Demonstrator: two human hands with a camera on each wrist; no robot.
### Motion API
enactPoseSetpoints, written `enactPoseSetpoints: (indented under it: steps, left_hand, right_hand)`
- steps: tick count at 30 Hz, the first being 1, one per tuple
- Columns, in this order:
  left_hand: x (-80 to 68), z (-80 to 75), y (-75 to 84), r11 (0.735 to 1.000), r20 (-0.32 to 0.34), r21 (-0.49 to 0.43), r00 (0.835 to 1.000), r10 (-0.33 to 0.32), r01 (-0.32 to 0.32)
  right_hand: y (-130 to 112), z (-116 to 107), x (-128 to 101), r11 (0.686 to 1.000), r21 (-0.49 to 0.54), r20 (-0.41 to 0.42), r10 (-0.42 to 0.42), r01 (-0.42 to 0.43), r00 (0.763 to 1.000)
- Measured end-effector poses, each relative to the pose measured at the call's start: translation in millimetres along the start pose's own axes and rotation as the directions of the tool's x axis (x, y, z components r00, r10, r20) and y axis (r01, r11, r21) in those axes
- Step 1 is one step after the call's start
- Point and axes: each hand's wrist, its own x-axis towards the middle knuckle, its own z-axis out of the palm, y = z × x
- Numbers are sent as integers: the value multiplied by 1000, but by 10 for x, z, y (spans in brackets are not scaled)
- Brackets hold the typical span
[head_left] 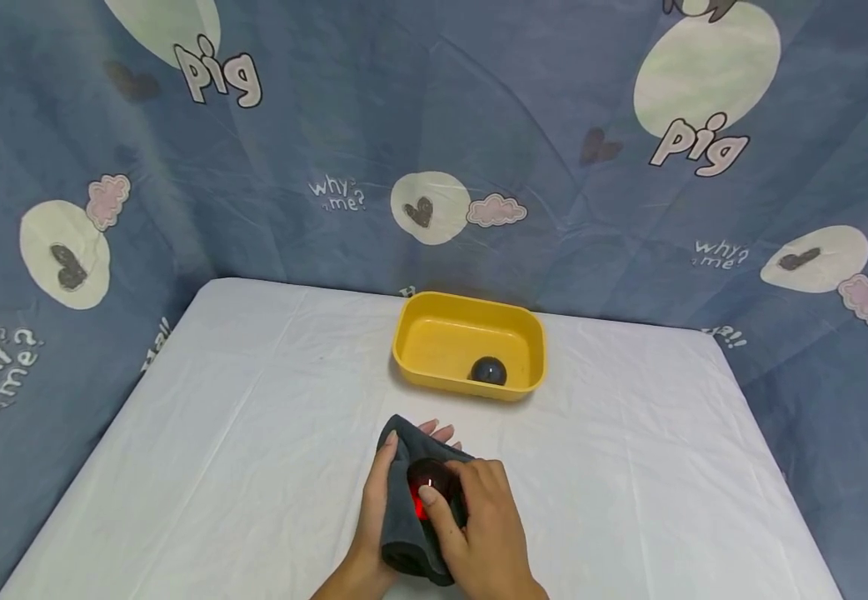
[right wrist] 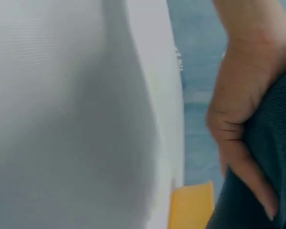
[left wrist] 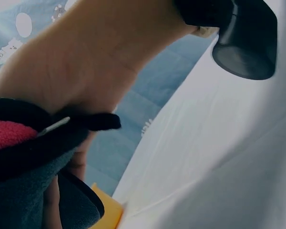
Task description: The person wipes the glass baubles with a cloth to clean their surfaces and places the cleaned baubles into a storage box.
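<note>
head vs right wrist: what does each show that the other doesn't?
Head only: the dark ball inside the yellow tub, and the right hand gripping a red-lit dark ball against the grey cloth held by the left hand. Right wrist only: nothing extra, just close-up fingers. Both: cloth, tub corner, white table.

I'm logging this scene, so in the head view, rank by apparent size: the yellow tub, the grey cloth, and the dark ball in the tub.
1. Yellow tub, largest.
2. Grey cloth, though partly hidden by the hands and nearer the camera.
3. Dark ball, clearly smallest.
</note>
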Motion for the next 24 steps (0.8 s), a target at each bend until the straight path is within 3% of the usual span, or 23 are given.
enactPoseSetpoints:
  steps: [5, 10, 14, 18, 24]
  left_hand:
    - [20, -10, 9, 1000, 1, 14, 1000, 11, -11]
    - [42, -18, 40, 999, -1, 30, 999, 39, -39]
    - [37, -22, 26, 999, -1, 25, 1000, 30, -30]
    - [41, -26, 27, 1000, 2, 5, 1000, 16, -16]
    - [38, -22, 48, 1000, 13, -1, 1000, 27, -27]
  right_hand:
    - [35, -20, -18, 1000, 2, 53, -12, 12, 999]
    - [20, -124, 3, 986, -93, 140, -125, 139, 982]
    - [-15, -158, 38, 965, -131, 157, -207, 228, 966]
    - [-18, -157, 64, 966, -114, 129, -216, 231, 968]
    - [12, -94, 44, 982, -37, 4, -182, 183, 983]
